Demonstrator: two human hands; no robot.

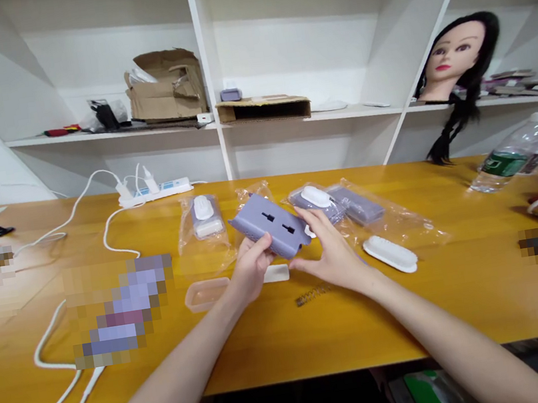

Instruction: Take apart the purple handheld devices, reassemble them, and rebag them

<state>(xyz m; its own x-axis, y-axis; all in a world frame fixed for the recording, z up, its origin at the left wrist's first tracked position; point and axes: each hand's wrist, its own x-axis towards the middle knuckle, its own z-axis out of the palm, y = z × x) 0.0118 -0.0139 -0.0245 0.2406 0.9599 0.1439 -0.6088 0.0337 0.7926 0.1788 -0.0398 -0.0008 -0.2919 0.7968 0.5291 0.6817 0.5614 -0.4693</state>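
Note:
My left hand (253, 264) is closed on a purple plastic shell (272, 222) with two black keyhole-like slots, its thumb on the near edge. The shell is tilted above the table. My right hand (329, 246) is spread at the shell's right end, thumb and fingers apart; whether a fingertip touches it, I cannot tell. Below the hands lie a metal coil spring (312, 296) and a white rectangular piece (276, 273), partly behind my left hand. A translucent shallow box (207, 294) sits to the left, and a white oval tray-like part (391, 253) to the right.
Bagged purple-and-white units (206, 216) and a bagged purple piece (360, 202) lie behind the hands. At the back stands a power strip (156, 191) with white cables. A water bottle (507, 156) is at right, under a shelf holding a mannequin head (457, 55) and cardboard boxes (165, 85).

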